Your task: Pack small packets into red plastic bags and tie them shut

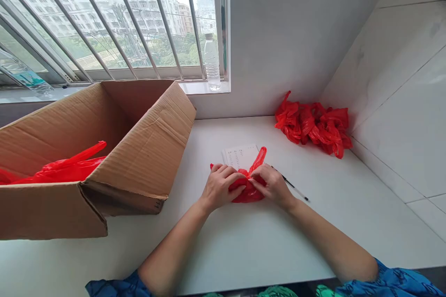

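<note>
Between my hands, on the white tabletop (223, 250), is a red plastic bag (248, 193) with one handle loop sticking up. My left hand (220, 187) pinches the bag's gathered part from the left, fingers bent over it. From the right, my right hand (271, 184) pinches the same gathered part, thumb and fingertips close to the left hand's. Whether the bag is knotted there cannot be made out. Just behind the bag lies a sheet of paper with handwriting (237, 155), partly covered. A pen (296, 190) lies beside my right hand, its tip end hidden behind the hand.
An open cardboard box (146, 148) stands on the left, with red plastic bags (66, 170) inside. More crumpled red bags (313, 125) are heaped at the back right by the wall. A clear bottle (212, 65) stands on the windowsill; another bottle (28, 76) leans at far left.
</note>
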The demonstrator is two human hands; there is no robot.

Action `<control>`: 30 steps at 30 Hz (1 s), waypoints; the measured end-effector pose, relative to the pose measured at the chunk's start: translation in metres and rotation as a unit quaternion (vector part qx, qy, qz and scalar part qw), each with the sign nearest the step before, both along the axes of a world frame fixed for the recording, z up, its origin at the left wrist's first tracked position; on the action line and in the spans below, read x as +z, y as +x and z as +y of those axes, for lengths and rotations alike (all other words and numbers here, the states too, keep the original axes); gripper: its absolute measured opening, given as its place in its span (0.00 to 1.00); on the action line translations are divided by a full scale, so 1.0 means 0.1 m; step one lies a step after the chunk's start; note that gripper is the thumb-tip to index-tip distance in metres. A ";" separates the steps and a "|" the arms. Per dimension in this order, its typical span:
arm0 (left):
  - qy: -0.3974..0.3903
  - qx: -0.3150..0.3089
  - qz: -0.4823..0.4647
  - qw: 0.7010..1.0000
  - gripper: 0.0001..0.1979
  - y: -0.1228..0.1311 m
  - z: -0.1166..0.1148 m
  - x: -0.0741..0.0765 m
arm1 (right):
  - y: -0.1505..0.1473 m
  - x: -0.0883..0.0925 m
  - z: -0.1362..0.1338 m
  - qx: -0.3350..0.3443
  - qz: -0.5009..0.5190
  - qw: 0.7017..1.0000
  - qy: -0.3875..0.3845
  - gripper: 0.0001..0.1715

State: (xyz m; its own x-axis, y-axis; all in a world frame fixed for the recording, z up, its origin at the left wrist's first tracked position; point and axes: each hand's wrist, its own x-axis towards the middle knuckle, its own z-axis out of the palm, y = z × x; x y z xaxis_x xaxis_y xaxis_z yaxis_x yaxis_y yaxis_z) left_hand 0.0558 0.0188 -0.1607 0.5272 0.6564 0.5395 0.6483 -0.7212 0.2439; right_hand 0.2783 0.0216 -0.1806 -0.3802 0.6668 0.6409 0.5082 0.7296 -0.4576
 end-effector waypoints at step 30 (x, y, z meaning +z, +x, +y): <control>0.061 0.099 -0.083 0.990 0.05 -0.04 -0.05 0.07 | 0.08 0.24 -0.09 -0.086 -0.068 0.994 -0.010 0.13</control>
State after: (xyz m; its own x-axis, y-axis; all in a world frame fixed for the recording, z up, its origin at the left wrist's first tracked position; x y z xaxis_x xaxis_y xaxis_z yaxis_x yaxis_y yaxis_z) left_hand 0.0515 0.0143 -0.1538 0.2922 0.6618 0.6904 0.7376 -0.6155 0.2778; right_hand 0.2861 0.0123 -0.1563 -0.3421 0.7413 0.5774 0.6830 0.6182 -0.3889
